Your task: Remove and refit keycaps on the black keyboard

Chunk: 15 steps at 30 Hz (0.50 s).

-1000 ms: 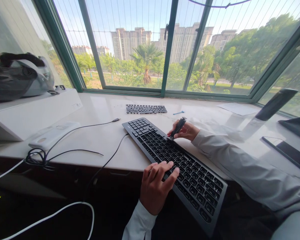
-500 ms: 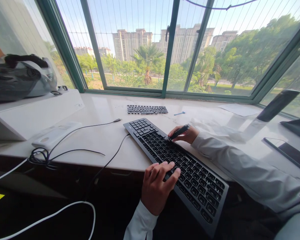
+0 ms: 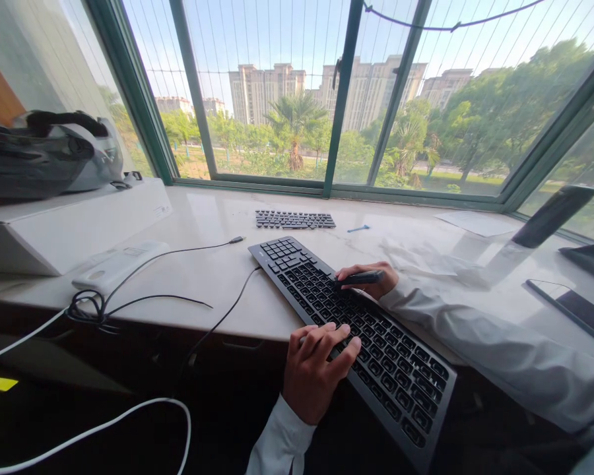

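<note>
A black keyboard (image 3: pixel 406 386) lies at a slant over the counter's front edge, its near right end sticking out. Most of its keycaps are off, showing bare key sockets; those on the number pad (image 3: pixel 278 248) are in place. My left hand (image 3: pixel 317 369) rests on the keyboard's near long edge, fingers apart and holding nothing. In my right hand (image 3: pixel 386 280) is a black brush-like tool (image 3: pixel 361 278), its tip down among the sockets near the far edge. The loose keycaps (image 3: pixel 296 219) lie in rows behind the keyboard.
Beyond the keyboard lies a small blue tool (image 3: pixel 359 229). Crumpled clear plastic (image 3: pixel 420 256) and a phone (image 3: pixel 574 310) are on the right. At left are a white power strip (image 3: pixel 119 264), coiled black cables (image 3: pixel 86 307) and a white box (image 3: pixel 79 227). Windows (image 3: pixel 331 132) stand behind the counter.
The brush-like tool has tipped from slanting upward to nearly level, its handle end swinging down and right with my right hand. My left hand stays put on the keyboard. The view has shifted slightly.
</note>
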### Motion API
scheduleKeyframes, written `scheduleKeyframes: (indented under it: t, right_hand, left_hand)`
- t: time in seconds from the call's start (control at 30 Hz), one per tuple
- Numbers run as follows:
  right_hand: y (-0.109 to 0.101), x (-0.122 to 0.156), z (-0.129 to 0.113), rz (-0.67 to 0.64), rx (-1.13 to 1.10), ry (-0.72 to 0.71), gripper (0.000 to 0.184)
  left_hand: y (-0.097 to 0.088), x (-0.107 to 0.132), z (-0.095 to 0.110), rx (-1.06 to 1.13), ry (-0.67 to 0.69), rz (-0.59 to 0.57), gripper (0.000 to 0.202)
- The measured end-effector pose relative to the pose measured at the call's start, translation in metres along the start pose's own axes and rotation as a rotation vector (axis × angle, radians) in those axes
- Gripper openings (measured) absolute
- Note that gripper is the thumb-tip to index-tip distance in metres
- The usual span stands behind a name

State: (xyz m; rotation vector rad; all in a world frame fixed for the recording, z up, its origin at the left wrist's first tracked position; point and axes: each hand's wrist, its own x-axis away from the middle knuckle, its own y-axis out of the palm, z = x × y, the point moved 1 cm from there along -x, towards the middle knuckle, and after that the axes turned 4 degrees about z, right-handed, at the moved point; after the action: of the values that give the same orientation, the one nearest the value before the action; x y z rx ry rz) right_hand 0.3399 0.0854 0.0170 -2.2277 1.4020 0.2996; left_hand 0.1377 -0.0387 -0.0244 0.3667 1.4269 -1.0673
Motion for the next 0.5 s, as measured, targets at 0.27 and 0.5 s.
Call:
scheduleKeyframes:
  t: [0.27, 0.5]
  right_hand:
    - [-0.005, -0.002, -0.01, -0.139, 0.525, -0.471, 0.022]
    - [0.002, -0.002, -0.019, -0.096, 0.545, -0.542, 0.019]
  left_hand:
    - [-0.001, 0.0, 0.0, -0.016, 0.004, -0.009, 0.016]
    - [0.0, 0.0, -0.001, -0.022, 0.004, -0.014, 0.017]
